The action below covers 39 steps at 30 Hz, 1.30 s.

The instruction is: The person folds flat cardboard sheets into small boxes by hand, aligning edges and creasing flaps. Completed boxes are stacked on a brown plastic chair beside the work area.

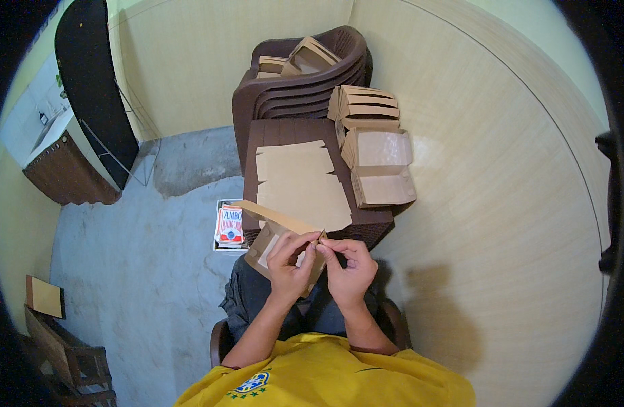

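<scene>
A brown cardboard box, partly folded, is held above my lap, with one long flap sticking up toward the far left. My left hand is closed, pinching the box near its right corner. Right beside it, my right hand pinches the same corner, thumb and fingertips together. The fingers of both hands nearly meet there and hide the exact fold. Just beyond the hands, flat cut cardboard sheets with notched edges lie on a brown table.
Formed cardboard boxes are nested at the table's right edge, with more boxes behind them. Stacked brown plastic chairs stand at the back, holding more boxes. A white container with printed packs sits on the floor at left.
</scene>
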Each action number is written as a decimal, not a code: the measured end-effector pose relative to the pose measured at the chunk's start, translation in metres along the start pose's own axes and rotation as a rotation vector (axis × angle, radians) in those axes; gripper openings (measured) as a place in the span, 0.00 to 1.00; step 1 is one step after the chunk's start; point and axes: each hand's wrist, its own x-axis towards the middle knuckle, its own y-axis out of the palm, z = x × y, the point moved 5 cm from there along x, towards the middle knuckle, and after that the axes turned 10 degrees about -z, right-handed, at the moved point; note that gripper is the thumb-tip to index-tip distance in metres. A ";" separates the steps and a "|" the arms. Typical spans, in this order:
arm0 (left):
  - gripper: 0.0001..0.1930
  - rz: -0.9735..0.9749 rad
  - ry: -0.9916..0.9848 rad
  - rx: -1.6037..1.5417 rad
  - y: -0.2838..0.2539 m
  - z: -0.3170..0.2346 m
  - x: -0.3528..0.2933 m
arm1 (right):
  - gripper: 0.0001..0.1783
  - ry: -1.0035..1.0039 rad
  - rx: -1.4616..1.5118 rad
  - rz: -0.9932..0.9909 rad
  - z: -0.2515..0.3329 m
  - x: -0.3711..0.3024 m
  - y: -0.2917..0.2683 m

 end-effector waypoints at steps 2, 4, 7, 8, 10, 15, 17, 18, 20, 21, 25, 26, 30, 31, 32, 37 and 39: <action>0.14 -0.009 0.024 0.023 0.001 -0.001 0.000 | 0.18 0.152 0.113 -0.039 -0.009 -0.001 -0.001; 0.13 -0.057 -0.009 -0.046 0.002 0.003 -0.002 | 0.22 0.215 0.129 -0.044 -0.013 -0.001 -0.003; 0.14 -0.151 -0.134 -0.290 0.006 0.016 -0.008 | 0.26 -0.040 0.011 0.043 -0.004 0.005 -0.003; 0.15 -0.161 -0.162 -0.374 0.007 0.022 -0.010 | 0.28 -0.061 -0.011 0.051 -0.004 0.008 -0.004; 0.16 -0.123 -0.245 -0.459 0.009 0.034 -0.013 | 0.33 -0.112 -0.003 0.060 -0.006 0.015 -0.004; 0.11 0.089 -0.483 -0.476 0.010 0.056 -0.019 | 0.27 0.104 0.342 0.446 -0.019 0.018 0.007; 0.11 0.168 -0.536 -0.464 0.010 0.058 -0.019 | 0.26 0.146 0.348 0.471 -0.022 0.018 0.006; 0.11 0.207 -0.539 -0.436 0.009 0.057 -0.018 | 0.25 0.166 0.382 0.488 -0.023 0.017 0.006; 0.11 0.255 -0.598 -0.457 0.007 0.055 -0.019 | 0.24 0.149 0.400 0.536 -0.021 0.016 0.006; 0.11 0.271 -0.658 -0.507 0.006 0.053 -0.021 | 0.23 0.159 0.414 0.556 -0.022 0.015 0.006; 0.11 0.364 -0.447 -0.366 0.002 0.034 -0.014 | 0.22 0.139 0.529 0.577 -0.021 0.014 0.007; 0.11 0.380 -0.410 -0.387 0.002 0.029 -0.011 | 0.22 0.132 0.528 0.552 -0.021 0.014 0.006; 0.12 0.369 -0.308 -0.380 0.004 0.010 -0.009 | 0.25 0.080 0.389 0.442 -0.022 0.014 0.004; 0.12 0.350 -0.302 -0.390 0.005 0.005 -0.011 | 0.26 0.121 0.375 0.426 -0.023 0.013 0.005; 0.13 0.283 -0.369 -0.351 0.006 0.007 -0.013 | 0.28 0.154 0.367 0.405 -0.023 0.013 0.005; 0.12 0.148 -0.419 -0.071 0.002 0.005 -0.019 | 0.31 0.113 0.207 0.362 -0.019 0.011 0.007; 0.11 0.122 -0.368 -0.010 0.003 0.001 -0.019 | 0.31 0.055 0.138 0.344 -0.016 0.010 0.007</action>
